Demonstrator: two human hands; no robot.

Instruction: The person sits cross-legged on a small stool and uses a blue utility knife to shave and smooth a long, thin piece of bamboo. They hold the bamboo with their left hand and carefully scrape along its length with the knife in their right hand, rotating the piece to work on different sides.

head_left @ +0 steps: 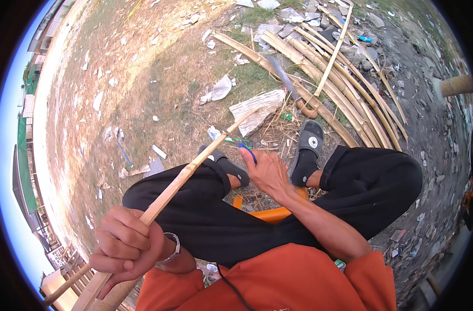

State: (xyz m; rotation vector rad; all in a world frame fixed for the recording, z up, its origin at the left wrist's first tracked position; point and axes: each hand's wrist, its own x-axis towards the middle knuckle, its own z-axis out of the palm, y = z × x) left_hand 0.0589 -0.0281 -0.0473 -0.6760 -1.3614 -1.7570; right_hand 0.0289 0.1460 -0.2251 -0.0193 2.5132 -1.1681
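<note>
A long split bamboo strip (pixel 177 181) slants from the lower left up toward the middle, its thin tip resting over or just above a pale wood block (pixel 257 111). My left hand (pixel 125 241) is wrapped round the thick lower part of the strip. Close to the strip's tip, my right hand (pixel 270 173) is closed on a small tool with a blue curved handle (pixel 247 151); its working end is too small to make out. Beyond the block lies a big knife (pixel 283 75) with a grey blade and a curved brown wooden handle.
Several split bamboo lengths (pixel 345 98) lie fanned out at the far right. Paper and plastic litter (pixel 218 90) is scattered over the dirt and grass. I sit low on an orange seat (pixel 270 214), knees spread, sandals (pixel 306 147) beside the block. A round post (pixel 457 85) juts in at right.
</note>
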